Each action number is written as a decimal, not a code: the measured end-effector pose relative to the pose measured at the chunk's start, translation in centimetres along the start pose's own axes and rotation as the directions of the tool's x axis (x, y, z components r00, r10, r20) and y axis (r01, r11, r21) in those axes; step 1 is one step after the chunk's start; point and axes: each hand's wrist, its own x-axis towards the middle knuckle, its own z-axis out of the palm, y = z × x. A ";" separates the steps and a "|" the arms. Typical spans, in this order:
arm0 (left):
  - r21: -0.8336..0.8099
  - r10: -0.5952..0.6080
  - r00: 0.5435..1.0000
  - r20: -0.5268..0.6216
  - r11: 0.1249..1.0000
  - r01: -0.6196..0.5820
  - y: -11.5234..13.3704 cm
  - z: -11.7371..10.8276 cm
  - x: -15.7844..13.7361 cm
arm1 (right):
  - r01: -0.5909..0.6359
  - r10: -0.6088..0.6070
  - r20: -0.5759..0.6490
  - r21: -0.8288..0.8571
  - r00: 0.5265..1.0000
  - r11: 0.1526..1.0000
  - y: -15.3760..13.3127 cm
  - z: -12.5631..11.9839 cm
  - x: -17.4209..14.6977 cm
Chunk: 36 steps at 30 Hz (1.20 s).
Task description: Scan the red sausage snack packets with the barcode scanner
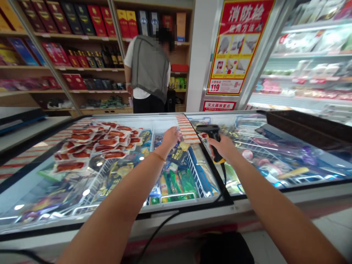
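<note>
My right hand grips a black and yellow handheld barcode scanner, its head pointing left and its cable hanging down. Over the glass lid, my left hand has its fingers closed beside a white sheet with orange-red stripes. Whatever those fingertips hold, if anything, is too small to make out. To the left, several clear packs of reddish-brown sausages lie in a spread pile on the freezer. Beneath the glass, green packets sit in a white wire basket.
A black cable runs along the freezer's front edge. On the right lid rests a long dark tray. Behind, a person in a grey vest bends toward shelves of boxes. A lit display cooler stands back right.
</note>
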 end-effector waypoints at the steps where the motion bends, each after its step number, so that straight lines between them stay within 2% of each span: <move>1: 0.047 0.001 1.000 -0.028 0.999 0.000 -0.8 -2.1 -0.6 | 0.011 -0.011 0.019 0.003 1.000 1.000 -0.6 1.2 -0.1; 2: 0.098 0.004 0.998 -0.059 0.995 0.002 -1.7 -4.3 -1.1 | 0.021 -0.022 0.038 0.012 0.999 1.000 -1.1 2.4 -0.2; 4: 0.301 0.037 0.988 -0.153 0.954 0.011 -3.2 -8.7 -2.2 | 0.029 -0.033 0.077 0.056 0.996 0.998 -2.1 4.8 -0.5; 7: 0.480 0.043 0.952 -0.304 0.870 0.114 -5.6 -14.4 -3.9 | 0.041 -0.060 0.111 0.161 0.992 0.986 -2.4 8.2 -1.2; 9: 0.495 -0.011 0.897 -0.443 0.831 0.254 -7.3 -17.0 -4.9 | 0.047 -0.066 0.107 0.175 0.992 0.983 -1.6 9.9 -1.6; 11: 0.449 -0.083 0.829 -0.553 0.809 0.381 -8.8 -18.4 -5.5 | 0.052 -0.068 0.129 0.125 0.989 0.991 -0.4 10.9 -1.7; 13: 0.392 -0.152 0.779 -0.608 0.796 0.461 -10.0 -19.0 -5.8 | 0.049 -0.058 0.184 0.056 0.981 0.997 0.9 11.0 -1.7; 14: 0.372 -0.181 0.769 -0.613 0.792 0.484 -10.4 -19.1 -5.8 | 0.042 -0.047 0.206 0.028 0.977 0.999 1.4 10.9 -1.7; 19: 0.359 -0.275 0.804 -0.527 0.786 0.504 -11.1 -19.4 -5.3 | -0.043 0.038 0.212 0.022 0.977 0.999 1.9 10.0 -1.8; 23: 0.373 -0.197 0.812 -0.549 0.812 0.450 -11.2 -19.6 -5.0 | -0.037 0.019 0.220 0.075 0.975 0.997 1.4 9.9 -2.1; 31: 0.397 -0.084 0.831 -0.550 0.849 0.348 -11.8 -19.2 -4.7 | -0.007 -0.009 0.215 0.071 0.977 0.997 1.1 9.8 -2.5; 33: 0.379 -0.072 0.823 -0.563 0.863 0.334 -11.8 -19.1 -4.9 | 0.000 -0.012 0.213 0.057 0.977 0.998 1.0 9.8 -2.5; 36: 0.298 -0.075 0.785 -0.615 0.899 0.320 -11.6 -19.2 -5.1 | -0.008 -0.003 0.212 0.052 0.977 0.999 0.9 9.8 -2.6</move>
